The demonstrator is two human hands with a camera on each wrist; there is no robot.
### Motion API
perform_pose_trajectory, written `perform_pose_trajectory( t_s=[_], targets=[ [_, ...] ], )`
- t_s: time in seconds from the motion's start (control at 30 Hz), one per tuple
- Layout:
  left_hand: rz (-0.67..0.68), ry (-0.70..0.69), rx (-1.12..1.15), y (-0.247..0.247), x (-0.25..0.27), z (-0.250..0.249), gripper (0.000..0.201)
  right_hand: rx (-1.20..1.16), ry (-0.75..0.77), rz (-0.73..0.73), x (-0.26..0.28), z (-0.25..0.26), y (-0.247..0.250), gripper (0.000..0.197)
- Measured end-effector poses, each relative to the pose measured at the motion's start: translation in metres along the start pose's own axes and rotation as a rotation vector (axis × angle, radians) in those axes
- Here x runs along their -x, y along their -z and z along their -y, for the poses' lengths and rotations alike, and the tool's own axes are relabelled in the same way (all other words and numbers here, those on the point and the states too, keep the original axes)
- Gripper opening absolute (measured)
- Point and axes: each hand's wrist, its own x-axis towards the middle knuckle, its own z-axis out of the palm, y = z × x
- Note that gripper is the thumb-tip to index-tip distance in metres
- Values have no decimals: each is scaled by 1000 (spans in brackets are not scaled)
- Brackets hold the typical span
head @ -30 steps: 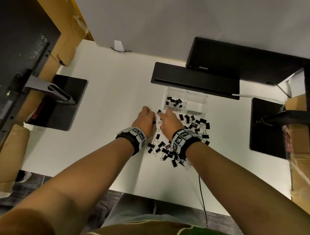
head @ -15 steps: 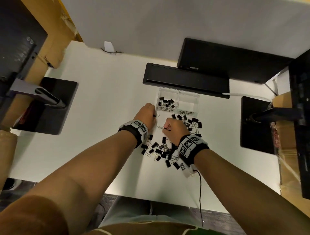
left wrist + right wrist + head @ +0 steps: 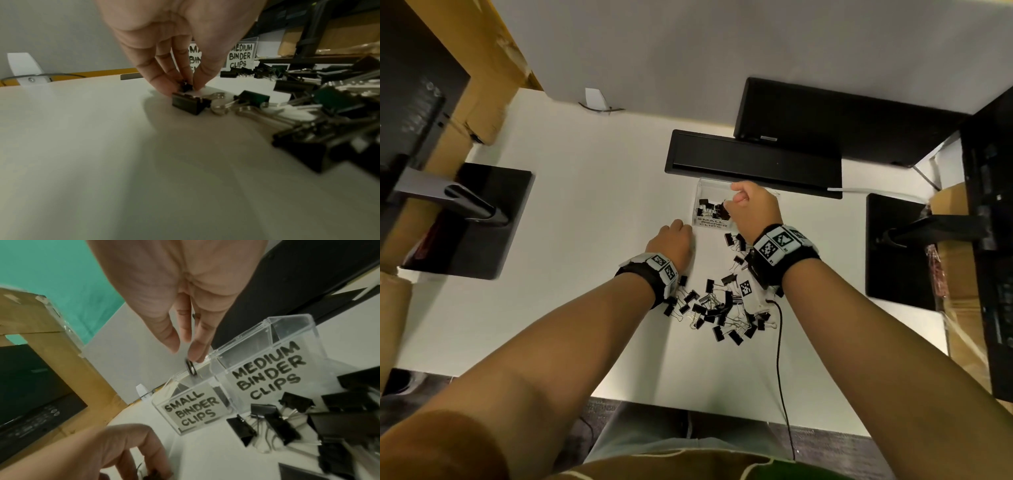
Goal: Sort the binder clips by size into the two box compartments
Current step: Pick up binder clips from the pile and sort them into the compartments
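Observation:
A clear two-compartment box [image 3: 704,184] stands behind a pile of black binder clips [image 3: 717,310]. Its left compartment [image 3: 191,410], labelled SMALL BINDER CLIPS, holds several small clips [image 3: 709,208]. In the right wrist view I see no clips in the right one [image 3: 267,374], labelled MEDIUM BINDER CLIPS. My right hand [image 3: 191,356] hovers over the small compartment, and a small clip [image 3: 190,368] hangs from its fingertips. My left hand [image 3: 185,86] is down on the table just left of the box, pinching another small clip [image 3: 186,84]. A larger clip [image 3: 189,104] lies right in front of it.
A black bar-shaped device [image 3: 753,164] lies directly behind the box, with a black monitor [image 3: 842,120] beyond it. Monitor stand bases sit at left [image 3: 482,222] and right [image 3: 900,250]. Cardboard boxes [image 3: 489,68] flank the white table [image 3: 585,205]. A black cable [image 3: 779,359] runs off the front edge.
My right hand has lifted from the pile and moved forward over the small compartment with a clip. My left hand has stayed on the table near the box's left front corner.

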Motion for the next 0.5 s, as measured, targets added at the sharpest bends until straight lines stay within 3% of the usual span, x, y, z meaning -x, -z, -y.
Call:
perform_pose_trajectory(
  t_s=[0.17, 0.33, 0.5],
  targets=[
    [44, -19, -145, -3, 6, -4, 27, 9, 43, -43, 19, -16, 18, 26],
    [153, -75, -240, -6, 8, -10, 50, 164, -22, 116, 59, -56, 19, 18],
    [72, -201, -156, 6, 11, -26, 28, 360, -74, 204, 90, -87, 10, 15]
  ],
)
